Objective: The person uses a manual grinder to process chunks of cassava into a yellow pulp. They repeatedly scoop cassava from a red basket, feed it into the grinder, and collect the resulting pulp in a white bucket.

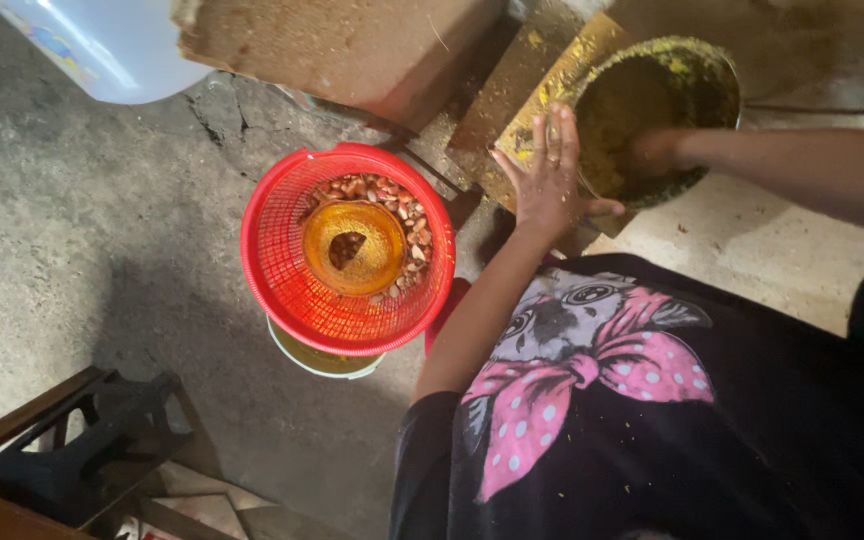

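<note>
Rough grey concrete floor (102, 220) lies under everything, and on it your right hand (657, 150) reaches down inside the round bowl (712, 75) coated with yellow-green paste; whether its fingers are closed on anything you cannot tell. Your left hand (549, 180) presses flat, fingers spread and holding nothing, against that bowl's near rim. Left of the bowl sits a red mesh basket (282, 270) holding brown seeds (382, 190) around an orange dish (357, 245), with a pale plastic jug (112, 45) beyond it.

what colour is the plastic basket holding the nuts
The basket is bright red, seen in the head view.
</note>
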